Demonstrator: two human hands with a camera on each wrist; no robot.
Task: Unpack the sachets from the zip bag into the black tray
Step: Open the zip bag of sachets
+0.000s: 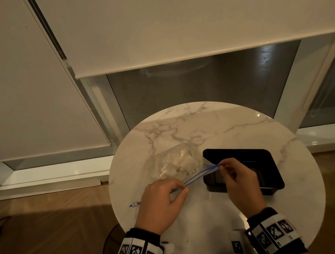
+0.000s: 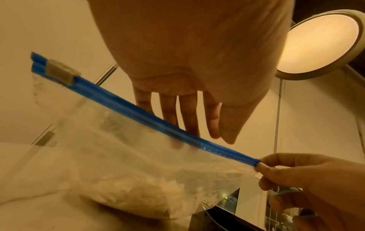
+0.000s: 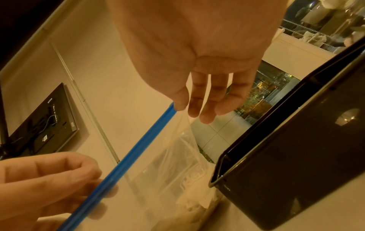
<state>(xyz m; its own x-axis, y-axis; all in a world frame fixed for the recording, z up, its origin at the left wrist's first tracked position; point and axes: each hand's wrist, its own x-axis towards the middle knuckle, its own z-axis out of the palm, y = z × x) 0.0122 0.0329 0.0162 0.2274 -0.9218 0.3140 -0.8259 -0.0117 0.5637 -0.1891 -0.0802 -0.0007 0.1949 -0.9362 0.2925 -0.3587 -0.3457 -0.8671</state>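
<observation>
1. On the round marble desk (image 1: 212, 123), at its left edge, the slider (image 1: 134, 204) of the zip bag's blue zip strip (image 1: 198, 176) is lying past the rim, at the strip's far left end.
2. Just right of it, the strip is being pinched by the left hand (image 1: 160, 201) between thumb and fingertips; in the left wrist view the fingers (image 2: 189, 115) are seen reaching down behind the strip.
3. Beyond that hand, the clear zip bag (image 1: 173, 164) is being held with its body lying on the desk, and pale sachets (image 1: 185, 162) are bunched inside it.
4. Further right, the strip's other end is being pinched by the right hand (image 1: 240, 181), thumb against fingertips, so the strip is being held taut between both hands and slanting upward to the right.
5. Beneath and beyond the right hand, the black tray (image 1: 269, 157) is standing on the desk, just beside the bag; its interior is partly hidden by the hand.
6. Banded wrist cuffs (image 1: 275, 232) with black-and-white markers are being worn on both wrists.
</observation>
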